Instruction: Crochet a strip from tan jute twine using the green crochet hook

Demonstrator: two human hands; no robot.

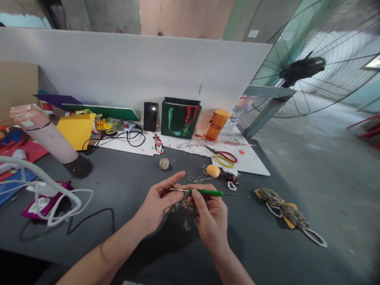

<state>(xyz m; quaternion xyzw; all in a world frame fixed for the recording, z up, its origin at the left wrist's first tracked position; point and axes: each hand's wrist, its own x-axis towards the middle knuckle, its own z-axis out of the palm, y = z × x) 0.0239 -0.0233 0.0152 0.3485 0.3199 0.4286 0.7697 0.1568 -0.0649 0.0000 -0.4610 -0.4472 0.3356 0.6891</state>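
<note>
My right hand is closed around a crochet hook with a green handle, its thin metal shaft pointing left. Pinched in my left hand is a small brownish-green crochet piece, with the index finger raised and the hook's tip at the thumb. Both hands partly hide the piece, which hangs between them. A thin strand of yarn lies on the dark table just beyond my fingers. Behind the hands sit a small beige yarn ball and a yellow-orange egg-shaped object.
Scissors lie on a white board, near an orange bottle, a dark green gift bag and a phone. A pink tumbler and white cable are left; a yarn bundle is right.
</note>
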